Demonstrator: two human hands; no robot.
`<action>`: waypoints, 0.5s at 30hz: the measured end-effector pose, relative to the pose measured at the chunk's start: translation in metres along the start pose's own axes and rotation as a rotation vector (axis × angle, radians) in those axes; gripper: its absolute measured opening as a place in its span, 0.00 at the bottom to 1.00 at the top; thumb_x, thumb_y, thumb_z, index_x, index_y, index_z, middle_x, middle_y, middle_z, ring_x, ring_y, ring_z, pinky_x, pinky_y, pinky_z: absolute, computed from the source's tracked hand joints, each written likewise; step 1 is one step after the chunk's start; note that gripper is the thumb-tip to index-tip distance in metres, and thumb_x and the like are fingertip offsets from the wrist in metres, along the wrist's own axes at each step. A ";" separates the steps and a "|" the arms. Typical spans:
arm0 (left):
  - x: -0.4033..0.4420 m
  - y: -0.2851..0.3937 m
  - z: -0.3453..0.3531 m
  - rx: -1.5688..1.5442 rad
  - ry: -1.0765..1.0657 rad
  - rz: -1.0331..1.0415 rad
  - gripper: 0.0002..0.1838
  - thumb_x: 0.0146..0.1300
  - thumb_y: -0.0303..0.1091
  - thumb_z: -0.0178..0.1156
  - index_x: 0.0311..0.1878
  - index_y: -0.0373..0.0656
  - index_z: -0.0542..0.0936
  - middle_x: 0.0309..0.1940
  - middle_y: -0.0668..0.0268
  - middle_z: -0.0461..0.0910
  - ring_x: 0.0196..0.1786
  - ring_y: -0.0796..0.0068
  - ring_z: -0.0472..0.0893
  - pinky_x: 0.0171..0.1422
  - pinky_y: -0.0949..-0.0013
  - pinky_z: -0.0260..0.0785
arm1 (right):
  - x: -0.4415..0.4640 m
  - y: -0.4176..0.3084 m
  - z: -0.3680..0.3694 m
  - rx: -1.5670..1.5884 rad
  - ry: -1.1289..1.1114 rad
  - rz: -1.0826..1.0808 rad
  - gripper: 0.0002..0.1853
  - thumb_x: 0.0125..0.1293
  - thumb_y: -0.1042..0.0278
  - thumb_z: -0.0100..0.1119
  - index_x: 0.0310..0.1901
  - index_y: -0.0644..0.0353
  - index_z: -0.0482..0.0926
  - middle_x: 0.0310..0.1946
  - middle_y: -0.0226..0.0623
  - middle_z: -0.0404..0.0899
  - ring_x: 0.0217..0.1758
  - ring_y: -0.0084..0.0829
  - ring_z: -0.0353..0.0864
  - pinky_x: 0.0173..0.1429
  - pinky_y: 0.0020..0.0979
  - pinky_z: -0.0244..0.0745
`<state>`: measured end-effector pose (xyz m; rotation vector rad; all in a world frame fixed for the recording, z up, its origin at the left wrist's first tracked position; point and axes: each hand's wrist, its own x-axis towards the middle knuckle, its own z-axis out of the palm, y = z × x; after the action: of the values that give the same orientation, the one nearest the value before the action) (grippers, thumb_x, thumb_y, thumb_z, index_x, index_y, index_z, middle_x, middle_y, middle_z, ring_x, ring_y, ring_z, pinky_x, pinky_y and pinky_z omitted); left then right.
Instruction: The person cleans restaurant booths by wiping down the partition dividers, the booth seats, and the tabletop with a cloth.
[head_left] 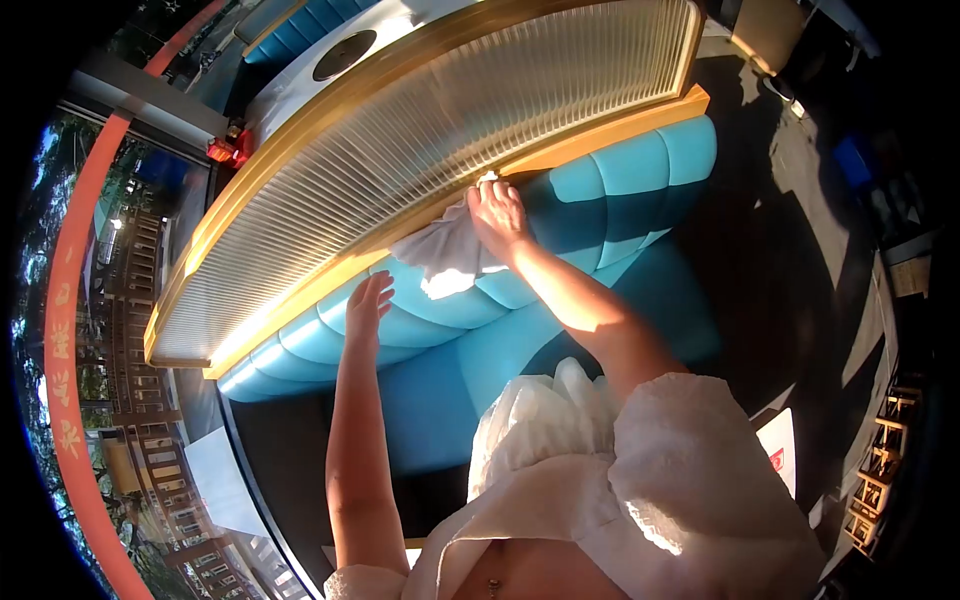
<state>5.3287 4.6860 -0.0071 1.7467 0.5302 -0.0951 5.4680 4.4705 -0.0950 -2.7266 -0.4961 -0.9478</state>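
Observation:
My right hand [498, 214] presses a light grey cloth [445, 248] against the wooden ledge [560, 150] along the top of the blue booth seat's backrest [450, 300]. The cloth hangs from under my fingers over the upper edge of the padding, partly sunlit. My left hand [370, 302] is beside the backrest to the left of the cloth, fingers apart and holding nothing. Whether its fingertips touch the padding, I cannot tell.
A ribbed translucent partition [420, 130] in a wooden frame rises behind the backrest. Beyond it is a white table [290, 95] with a round dark inset. Red objects [232, 150] stand by the window at left. Stacked wooden stools [880, 465] are at far right.

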 end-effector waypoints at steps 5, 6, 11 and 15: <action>-0.004 -0.015 0.018 0.107 -0.030 -0.069 0.23 0.66 0.49 0.51 0.56 0.42 0.74 0.51 0.61 0.78 0.52 0.67 0.77 0.56 0.64 0.66 | -0.003 0.177 0.005 -0.350 0.167 0.375 0.03 0.56 0.65 0.51 0.31 0.52 0.73 0.30 0.33 0.73 0.36 0.34 0.75 0.40 0.35 0.71; -0.007 -0.018 0.028 0.126 -0.058 -0.083 0.23 0.66 0.49 0.51 0.55 0.42 0.75 0.50 0.61 0.78 0.52 0.68 0.78 0.56 0.66 0.66 | -0.005 0.219 -0.007 -0.470 0.214 0.428 0.03 0.56 0.66 0.51 0.30 0.52 0.72 0.30 0.32 0.73 0.37 0.33 0.76 0.39 0.35 0.71; -0.023 0.010 0.048 0.248 -0.148 -0.021 0.23 0.67 0.47 0.50 0.55 0.39 0.74 0.50 0.60 0.78 0.51 0.68 0.78 0.56 0.66 0.66 | -0.038 0.403 -0.045 -0.584 0.325 1.234 0.09 0.61 0.67 0.48 0.26 0.58 0.74 0.27 0.39 0.79 0.28 0.40 0.81 0.33 0.37 0.76; -0.010 0.031 0.061 0.248 -0.160 0.079 0.19 0.67 0.43 0.52 0.53 0.38 0.77 0.46 0.61 0.80 0.47 0.72 0.79 0.53 0.70 0.67 | -0.032 0.369 -0.097 -0.107 0.670 0.886 0.09 0.66 0.64 0.52 0.34 0.62 0.70 0.29 0.43 0.78 0.32 0.46 0.79 0.37 0.41 0.74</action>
<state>5.3458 4.6211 0.0090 1.9792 0.3428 -0.2519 5.5303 4.0931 -0.0733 -2.0868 0.8150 -1.4601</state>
